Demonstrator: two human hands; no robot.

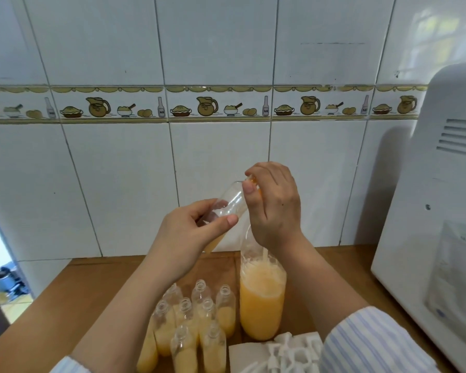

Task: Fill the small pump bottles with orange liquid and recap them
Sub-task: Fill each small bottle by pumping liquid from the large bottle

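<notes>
left hand (191, 232) grips a tilted small bottle (226, 208) above the big orange bottle (261, 300). right hand (273, 203) pinches its neck (probably steadying it, uncapped).

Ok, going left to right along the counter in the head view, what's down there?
Cluster of uncapped small bottles partly filled with orange liquid → large bottle of orange liquid → white pump caps in front of it, slightly right → white appliance at the right edge.
</notes>
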